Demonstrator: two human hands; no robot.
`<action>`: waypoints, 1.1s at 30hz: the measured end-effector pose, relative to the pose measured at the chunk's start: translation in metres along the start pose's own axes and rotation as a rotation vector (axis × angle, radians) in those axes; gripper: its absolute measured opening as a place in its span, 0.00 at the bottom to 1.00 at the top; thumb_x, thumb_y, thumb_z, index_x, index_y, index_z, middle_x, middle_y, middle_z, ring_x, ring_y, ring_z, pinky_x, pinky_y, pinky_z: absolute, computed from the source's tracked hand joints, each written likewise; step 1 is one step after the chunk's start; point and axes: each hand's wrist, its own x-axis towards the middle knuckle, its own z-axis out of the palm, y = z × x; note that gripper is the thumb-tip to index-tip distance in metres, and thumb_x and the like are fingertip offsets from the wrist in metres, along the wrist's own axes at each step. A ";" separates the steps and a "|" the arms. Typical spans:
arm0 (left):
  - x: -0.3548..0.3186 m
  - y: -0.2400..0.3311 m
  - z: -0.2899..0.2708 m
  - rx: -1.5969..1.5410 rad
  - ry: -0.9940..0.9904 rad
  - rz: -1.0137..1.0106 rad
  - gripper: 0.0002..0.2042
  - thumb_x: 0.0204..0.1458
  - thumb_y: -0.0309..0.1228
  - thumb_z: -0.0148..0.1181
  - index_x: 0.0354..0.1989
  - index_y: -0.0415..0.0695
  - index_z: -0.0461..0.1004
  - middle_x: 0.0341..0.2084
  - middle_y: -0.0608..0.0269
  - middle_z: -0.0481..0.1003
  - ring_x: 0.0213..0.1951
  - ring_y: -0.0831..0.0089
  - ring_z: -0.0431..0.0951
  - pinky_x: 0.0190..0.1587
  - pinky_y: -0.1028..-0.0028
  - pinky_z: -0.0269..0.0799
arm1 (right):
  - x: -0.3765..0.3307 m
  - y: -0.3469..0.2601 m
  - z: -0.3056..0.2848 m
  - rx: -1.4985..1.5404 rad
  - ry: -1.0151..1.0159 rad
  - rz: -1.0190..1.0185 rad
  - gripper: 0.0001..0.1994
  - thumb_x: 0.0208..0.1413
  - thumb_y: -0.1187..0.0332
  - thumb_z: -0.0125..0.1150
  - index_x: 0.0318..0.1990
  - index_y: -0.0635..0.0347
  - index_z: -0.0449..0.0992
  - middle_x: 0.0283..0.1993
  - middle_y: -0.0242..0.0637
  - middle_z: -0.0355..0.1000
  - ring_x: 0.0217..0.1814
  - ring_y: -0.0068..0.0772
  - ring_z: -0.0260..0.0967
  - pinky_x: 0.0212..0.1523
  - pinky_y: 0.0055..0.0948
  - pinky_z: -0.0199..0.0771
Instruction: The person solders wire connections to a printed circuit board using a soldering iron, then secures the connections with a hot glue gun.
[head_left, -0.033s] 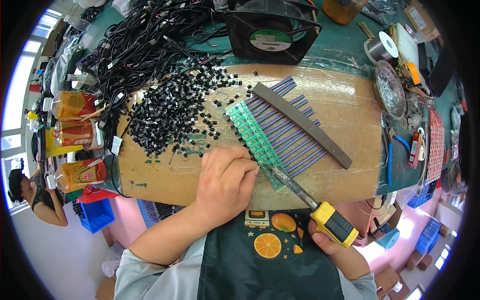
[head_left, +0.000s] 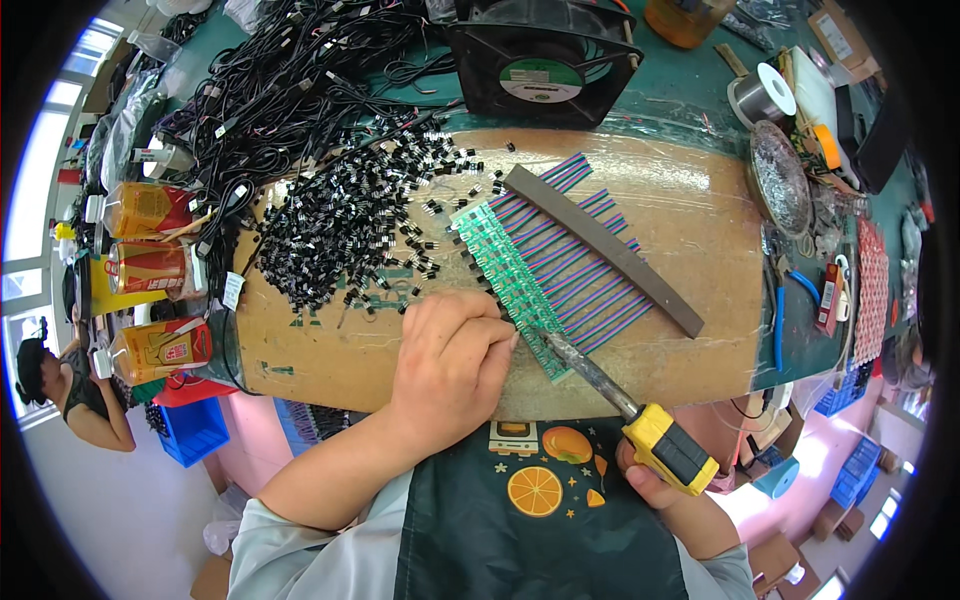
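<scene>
The soldering iron (head_left: 640, 415), with its yellow and black handle, is gripped in the right hand (head_left: 655, 485) at the lower edge of the counter (head_left: 690, 250), fingers closed around the handle; its dark metal shaft slants up and to the left so that the tip rests on the near end of the green circuit board strip (head_left: 505, 275). That strip lies diagonally on the brown cardboard sheet (head_left: 330, 350) that covers the counter, and a row of striped ribbon wires (head_left: 590, 265) in purple, green and red fans out from its far side. A long grey flat bar (head_left: 600, 245) lies across those wires, slanting the same way as the strip. The left hand (head_left: 450, 360) rests knuckles up on the cardboard just beside the strip, fingers curled under and touching its near edge; whether it pinches anything cannot be told. A heap of small black components (head_left: 340, 225) with thin metal legs is spread to the left of the strip, some loose pieces scattered right up to it. Behind the heap lies a tangle of black cables (head_left: 290, 80), and a black square fan (head_left: 545, 60) stands at the back. Bottles of amber drink (head_left: 150, 270) line the left edge
</scene>
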 end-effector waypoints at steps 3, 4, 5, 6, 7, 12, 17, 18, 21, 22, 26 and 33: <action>0.000 -0.001 -0.001 -0.005 0.007 0.001 0.08 0.43 0.19 0.69 0.32 0.41 0.78 0.36 0.59 0.75 0.40 0.60 0.76 0.43 0.64 0.69 | 0.006 -0.018 -0.004 0.184 0.028 0.106 0.12 0.55 0.64 0.64 0.24 0.56 0.72 0.22 0.37 0.68 0.24 0.41 0.67 0.25 0.36 0.65; 0.000 -0.001 -0.001 -0.010 0.011 0.002 0.09 0.43 0.19 0.69 0.32 0.41 0.78 0.36 0.59 0.76 0.40 0.60 0.76 0.43 0.64 0.70 | -0.003 -0.005 0.001 0.232 0.159 0.016 0.10 0.53 0.67 0.64 0.23 0.57 0.72 0.22 0.35 0.67 0.23 0.38 0.67 0.25 0.35 0.65; 0.000 -0.001 -0.002 -0.008 0.014 0.002 0.09 0.43 0.19 0.69 0.32 0.41 0.78 0.36 0.59 0.76 0.40 0.60 0.76 0.43 0.64 0.70 | 0.001 -0.012 -0.001 0.391 0.193 0.059 0.07 0.52 0.67 0.67 0.30 0.58 0.75 0.24 0.32 0.69 0.25 0.33 0.68 0.26 0.32 0.65; -0.001 -0.001 -0.003 -0.008 0.014 -0.002 0.09 0.43 0.19 0.70 0.32 0.41 0.78 0.36 0.59 0.76 0.40 0.60 0.76 0.43 0.64 0.70 | 0.001 -0.022 -0.004 0.469 0.288 0.148 0.11 0.51 0.65 0.70 0.37 0.58 0.75 0.26 0.31 0.70 0.27 0.29 0.67 0.27 0.28 0.65; -0.002 -0.001 -0.004 -0.008 0.016 -0.007 0.09 0.42 0.19 0.70 0.32 0.41 0.78 0.36 0.59 0.76 0.40 0.60 0.76 0.43 0.64 0.70 | 0.001 -0.028 -0.007 0.547 0.381 0.238 0.17 0.50 0.62 0.72 0.43 0.59 0.74 0.29 0.30 0.72 0.29 0.25 0.67 0.28 0.25 0.65; 0.000 0.003 -0.011 -0.061 0.005 -0.024 0.09 0.43 0.19 0.71 0.33 0.41 0.78 0.37 0.58 0.76 0.40 0.59 0.76 0.43 0.65 0.72 | 0.026 -0.016 -0.062 0.386 0.781 -0.332 0.29 0.62 0.59 0.62 0.64 0.65 0.61 0.24 0.29 0.61 0.24 0.20 0.59 0.24 0.21 0.58; -0.004 -0.018 -0.050 0.072 0.052 -0.058 0.09 0.43 0.19 0.71 0.33 0.40 0.79 0.38 0.57 0.76 0.39 0.60 0.77 0.43 0.66 0.73 | 0.031 -0.020 -0.107 0.353 0.910 -0.120 0.26 0.65 0.63 0.57 0.65 0.67 0.60 0.24 0.30 0.59 0.23 0.21 0.58 0.24 0.23 0.58; -0.007 -0.025 -0.057 0.108 0.058 -0.161 0.08 0.44 0.19 0.71 0.33 0.40 0.79 0.38 0.57 0.76 0.39 0.61 0.77 0.42 0.67 0.73 | 0.029 -0.017 -0.100 0.363 0.870 -0.174 0.26 0.64 0.62 0.57 0.64 0.68 0.61 0.24 0.30 0.59 0.21 0.22 0.57 0.24 0.23 0.58; -0.007 -0.030 -0.066 0.145 0.053 -0.301 0.06 0.46 0.20 0.69 0.32 0.40 0.79 0.37 0.58 0.75 0.38 0.62 0.77 0.40 0.68 0.74 | 0.034 -0.020 -0.075 0.401 0.805 -0.226 0.28 0.63 0.60 0.60 0.64 0.69 0.61 0.24 0.29 0.60 0.20 0.22 0.57 0.23 0.23 0.58; -0.005 -0.028 -0.068 0.169 0.003 -0.304 0.06 0.47 0.21 0.69 0.32 0.39 0.79 0.37 0.58 0.75 0.39 0.62 0.77 0.41 0.68 0.73 | 0.037 -0.021 -0.066 0.425 0.781 -0.226 0.30 0.62 0.59 0.62 0.64 0.70 0.61 0.23 0.29 0.60 0.20 0.22 0.58 0.23 0.23 0.58; -0.003 -0.030 -0.064 0.240 -0.072 -0.260 0.04 0.49 0.22 0.67 0.32 0.39 0.78 0.36 0.59 0.75 0.40 0.60 0.77 0.41 0.67 0.73 | 0.036 -0.023 -0.041 0.439 0.598 -0.165 0.33 0.57 0.55 0.67 0.63 0.66 0.62 0.23 0.28 0.61 0.21 0.23 0.59 0.24 0.24 0.60; -0.003 0.001 -0.064 0.170 -0.108 -0.039 0.08 0.48 0.18 0.64 0.36 0.41 0.76 0.38 0.57 0.78 0.40 0.58 0.78 0.42 0.63 0.74 | 0.026 -0.030 -0.009 0.414 0.312 -0.054 0.34 0.54 0.56 0.73 0.63 0.59 0.64 0.22 0.25 0.62 0.23 0.23 0.60 0.23 0.25 0.59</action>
